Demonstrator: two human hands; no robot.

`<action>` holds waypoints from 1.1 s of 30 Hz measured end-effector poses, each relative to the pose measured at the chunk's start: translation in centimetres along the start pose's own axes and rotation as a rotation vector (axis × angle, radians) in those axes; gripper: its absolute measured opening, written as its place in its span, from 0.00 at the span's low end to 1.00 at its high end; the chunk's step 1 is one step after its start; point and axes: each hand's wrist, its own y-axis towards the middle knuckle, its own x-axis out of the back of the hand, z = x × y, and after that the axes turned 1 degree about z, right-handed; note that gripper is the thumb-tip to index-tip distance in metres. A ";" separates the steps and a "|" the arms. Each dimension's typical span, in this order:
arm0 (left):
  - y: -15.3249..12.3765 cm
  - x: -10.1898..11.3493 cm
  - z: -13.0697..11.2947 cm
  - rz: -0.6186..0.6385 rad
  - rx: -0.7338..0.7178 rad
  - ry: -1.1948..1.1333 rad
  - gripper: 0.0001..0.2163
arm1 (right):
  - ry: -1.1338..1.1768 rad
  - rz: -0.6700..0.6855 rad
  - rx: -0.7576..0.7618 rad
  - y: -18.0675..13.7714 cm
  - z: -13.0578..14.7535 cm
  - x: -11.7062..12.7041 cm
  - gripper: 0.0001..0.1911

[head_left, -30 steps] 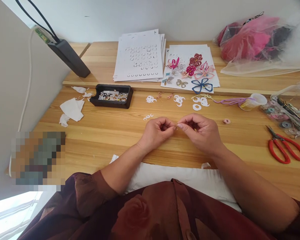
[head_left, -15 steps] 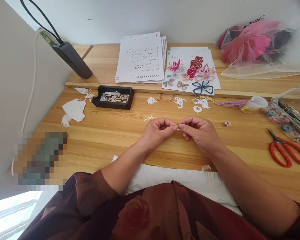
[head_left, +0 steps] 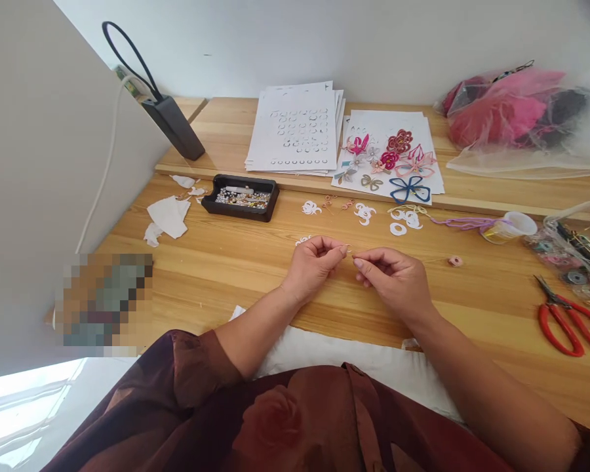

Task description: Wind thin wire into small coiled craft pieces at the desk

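Note:
My left hand [head_left: 314, 265] is closed in a pinch on a tiny pale curved piece [head_left: 348, 248], which pokes out past the thumb and forefinger. Just to its right, my right hand [head_left: 393, 278] also pinches with thumb and forefinger; what lies between those tips is too small to make out. A narrow gap separates the two pinches, above the wooden table [head_left: 236, 275]. Behind my left hand, small white crescents [head_left: 302, 240] are partly hidden. Farther back lie more white crescents [head_left: 364, 213], a white ring [head_left: 398, 229] and small pink curled pieces [head_left: 348, 204].
A black tray [head_left: 248, 213] holds beads. Red-handled scissors [head_left: 560, 324] and a pink spool [head_left: 455, 261] lie right, near a plastic cup [head_left: 509, 227] with purple thread. Flower ornaments [head_left: 410, 190] rest on paper at the back. Paper scraps [head_left: 170, 216] lie left.
My fingertips have parted slightly, the right hand drawing away from the left. The whole view has shifted, so things appear farther right and mostly lower.

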 end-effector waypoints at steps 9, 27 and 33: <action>-0.1 0.0 0.3 -0.049 -0.070 0.086 0.14 | 0.047 0.020 -0.054 -0.2 -0.3 -0.2 0.10; -0.2 0.4 0.7 0.053 -0.210 0.470 0.05 | -0.587 0.002 0.492 -0.4 0.1 0.9 0.04; -0.3 0.5 0.4 0.180 -0.194 0.483 0.05 | -0.513 0.004 0.449 -0.1 0.2 1.4 0.03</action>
